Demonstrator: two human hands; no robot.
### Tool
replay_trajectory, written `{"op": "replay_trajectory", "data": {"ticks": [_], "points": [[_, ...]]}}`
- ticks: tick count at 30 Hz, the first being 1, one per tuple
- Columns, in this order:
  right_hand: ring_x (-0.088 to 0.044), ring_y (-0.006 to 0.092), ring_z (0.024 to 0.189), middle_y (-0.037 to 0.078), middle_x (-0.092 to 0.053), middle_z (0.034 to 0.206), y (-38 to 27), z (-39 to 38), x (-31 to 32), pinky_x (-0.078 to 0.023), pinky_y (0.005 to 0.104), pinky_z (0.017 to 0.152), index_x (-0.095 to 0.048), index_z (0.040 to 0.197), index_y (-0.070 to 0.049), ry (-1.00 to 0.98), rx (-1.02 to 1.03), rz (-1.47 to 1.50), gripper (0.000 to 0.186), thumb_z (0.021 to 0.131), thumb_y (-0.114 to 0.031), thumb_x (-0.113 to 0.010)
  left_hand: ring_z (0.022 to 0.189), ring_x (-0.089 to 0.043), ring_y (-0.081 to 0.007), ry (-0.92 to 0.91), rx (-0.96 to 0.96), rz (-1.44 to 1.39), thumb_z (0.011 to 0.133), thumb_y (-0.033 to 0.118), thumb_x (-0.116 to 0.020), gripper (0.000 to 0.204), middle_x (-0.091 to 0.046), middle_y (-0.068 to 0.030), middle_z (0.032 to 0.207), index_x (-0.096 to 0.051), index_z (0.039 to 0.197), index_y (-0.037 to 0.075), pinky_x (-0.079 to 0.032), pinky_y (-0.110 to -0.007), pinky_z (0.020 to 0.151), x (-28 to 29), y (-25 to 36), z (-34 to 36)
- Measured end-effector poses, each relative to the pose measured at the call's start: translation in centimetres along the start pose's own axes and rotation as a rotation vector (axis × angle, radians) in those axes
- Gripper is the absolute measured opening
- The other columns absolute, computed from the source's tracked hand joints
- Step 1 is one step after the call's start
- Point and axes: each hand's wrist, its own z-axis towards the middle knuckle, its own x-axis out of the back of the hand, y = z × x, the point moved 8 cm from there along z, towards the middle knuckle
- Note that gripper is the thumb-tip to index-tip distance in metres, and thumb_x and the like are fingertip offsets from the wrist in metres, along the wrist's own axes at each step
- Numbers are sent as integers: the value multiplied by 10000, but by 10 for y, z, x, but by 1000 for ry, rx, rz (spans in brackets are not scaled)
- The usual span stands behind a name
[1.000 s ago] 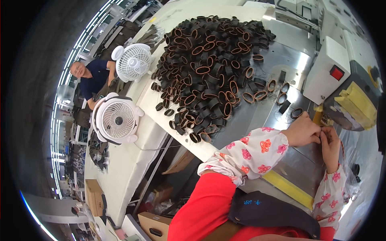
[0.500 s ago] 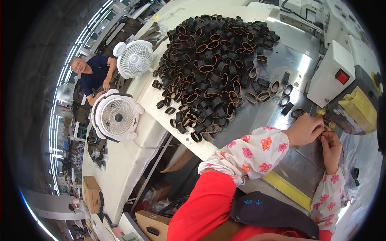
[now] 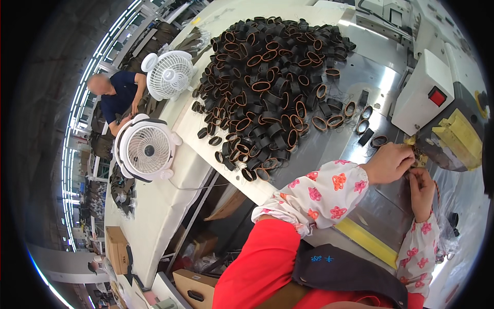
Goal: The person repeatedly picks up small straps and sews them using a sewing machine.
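Observation:
My left hand (image 3: 390,164), in a white floral sleeve, has its fingers curled closed at the working end of the white-and-grey machine (image 3: 419,92), below its yellow-taped housing (image 3: 452,134). Just below it, my right hand (image 3: 421,190) pinches at the same spot. What both hands hold is too small and hidden to make out. Left of them on the metal bed lie loose black oval loops (image 3: 379,142) with tan inner rims, part of a big heap (image 3: 262,92) that spreads onto the white table top. A yellow strip (image 3: 368,242) runs along the bed below my arms.
Two white fans (image 3: 170,75) (image 3: 146,149) stand left of the heap. Behind them a co-worker (image 3: 118,98) in dark blue bends over dark garments. A long white table (image 3: 144,216) bears a cardboard box (image 3: 117,250); another box (image 3: 190,288) sits at bottom. Clear plastic (image 3: 453,221) lies at right.
My two hands have shifted only slightly and remain closed at the machine. The co-worker's head has tipped down, and their hand has moved lower toward the garments.

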Motion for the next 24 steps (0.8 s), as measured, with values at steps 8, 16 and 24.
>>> {"op": "replay_trajectory", "data": {"ticks": [8,16,24], "points": [[-392,23,577,-35,-523,702,-1,0,1,-319,177,523,-553,901,1,11,19,17,57,847,-9,-537,650,-562,-337,-13,-2,-15,789,133,-534,112,-577,-122,686,-538,739,33,-426,-409,578,-2,-2,0],[-398,21,582,-34,-524,703,1,0,1,-325,173,530,-549,900,0,18,0,43,52,849,-8,-537,646,-564,-333,-18,-9,-24,793,137,-539,119,-578,-119,685,-538,738,31,-426,-405,580,-4,0,2],[-418,24,592,-26,-540,716,-3,0,1,-337,173,540,-547,899,7,8,11,23,53,849,-5,-533,680,-567,-333,22,-51,-4,795,139,-540,117,-582,-119,711,-557,754,30,-433,-407,595,-1,2,1]]}}
